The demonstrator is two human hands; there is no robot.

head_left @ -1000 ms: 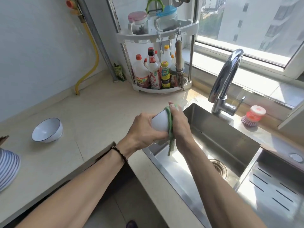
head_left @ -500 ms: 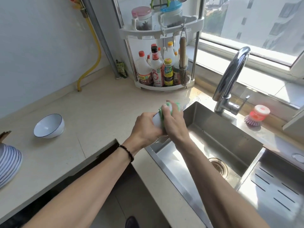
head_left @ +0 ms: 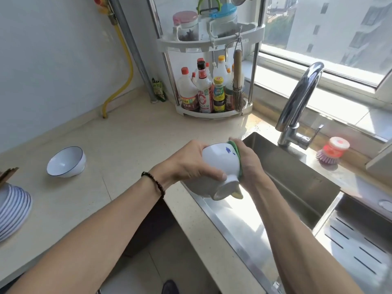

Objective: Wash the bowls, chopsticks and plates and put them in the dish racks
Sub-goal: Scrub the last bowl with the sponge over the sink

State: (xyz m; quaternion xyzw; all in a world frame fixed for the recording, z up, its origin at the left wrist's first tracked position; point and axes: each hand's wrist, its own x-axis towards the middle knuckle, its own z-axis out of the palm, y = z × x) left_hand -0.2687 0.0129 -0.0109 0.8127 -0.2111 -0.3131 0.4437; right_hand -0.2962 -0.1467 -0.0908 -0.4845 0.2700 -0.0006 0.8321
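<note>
Showing our hands: both meet over the sink's near-left corner.
Left hand: we curl fingers and thumb round the bowl, thumb lying just above its foot ring.
Right hand: we press the green sponge against the bowl's far side, fingers curled over it; a yellow corner of sponge shows below the foot.
Bowl: white with a small blue mark, tipped on its side, foot toward us, held above the sink edge between our hands.
Second bowl: tilted on the counter to our left, well apart from the sink.
Plates: a blue-rimmed stack at the counter's far left edge.
Tap: arched over the sink's far side.
Brush: a red-topped brush on the ledge beside the tap.
Rack: a corner shelf of bottles behind the sink.
Wrist: a dark bead bracelet on our left arm.
</note>
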